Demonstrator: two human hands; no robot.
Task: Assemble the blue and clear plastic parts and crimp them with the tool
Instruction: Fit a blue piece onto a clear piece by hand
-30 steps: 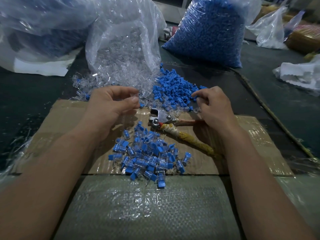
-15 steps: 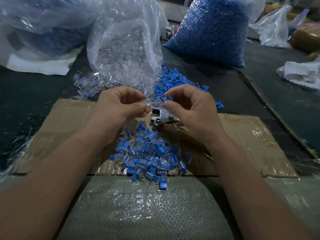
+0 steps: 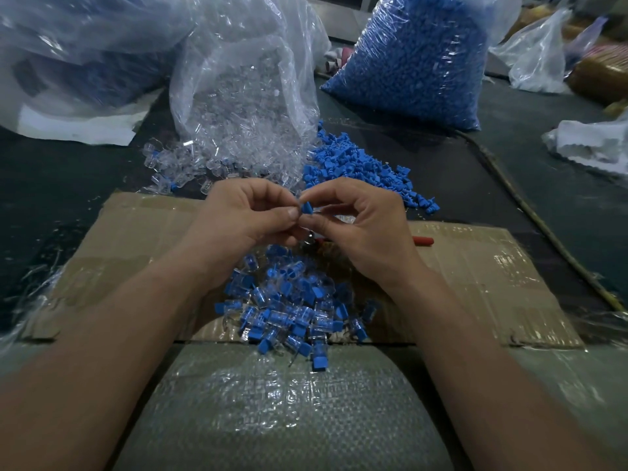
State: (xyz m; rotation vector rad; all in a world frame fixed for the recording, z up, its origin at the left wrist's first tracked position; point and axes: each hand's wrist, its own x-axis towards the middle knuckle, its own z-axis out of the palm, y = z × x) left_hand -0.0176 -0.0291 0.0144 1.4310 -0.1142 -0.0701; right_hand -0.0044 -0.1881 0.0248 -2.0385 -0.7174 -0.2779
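Centrally, left hand (image 3: 244,215), right hand (image 3: 363,229) pinching blue part (image 3: 307,208), clear-parts bag (image 3: 244,96), blue-parts bag (image 3: 418,59)

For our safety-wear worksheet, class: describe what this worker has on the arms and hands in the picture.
The left hand and right hand are bare: no gloves, and no ring or watch shows. The left forearm and right forearm are bare too; no sleeve reaches into view.

No text, label, brand, number or sign can be read, neither on the flat brown taped cardboard sheet (image 3: 475,266) at mid-frame nor on the clear plastic bags (image 3: 244,90) across the top.
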